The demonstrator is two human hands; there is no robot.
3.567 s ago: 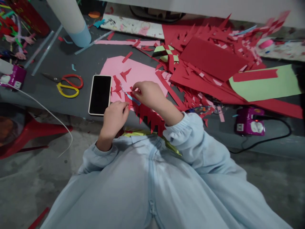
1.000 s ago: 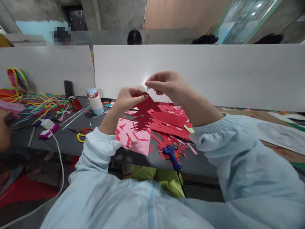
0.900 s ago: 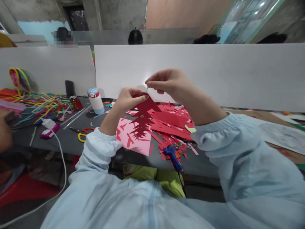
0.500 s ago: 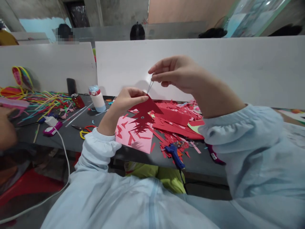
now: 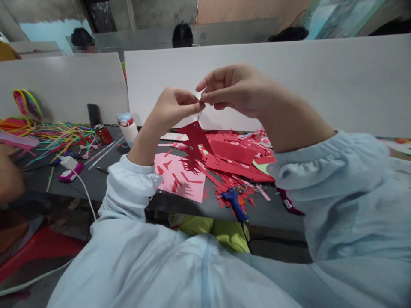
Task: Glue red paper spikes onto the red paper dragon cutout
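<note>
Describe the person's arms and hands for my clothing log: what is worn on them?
Both arms wear pale blue long sleeves, loose and puffy, gathered at elastic cuffs. The left hand and right hand are bare: no gloves, rings or watch visible.

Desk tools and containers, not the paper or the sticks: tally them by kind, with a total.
Glue gun: 1
Bottle: 1
Can: 1
Power strip: 1
Phone, standing against the divider: 1
Total: 5
The hands pinch a thin loop above a red cutout.
</note>
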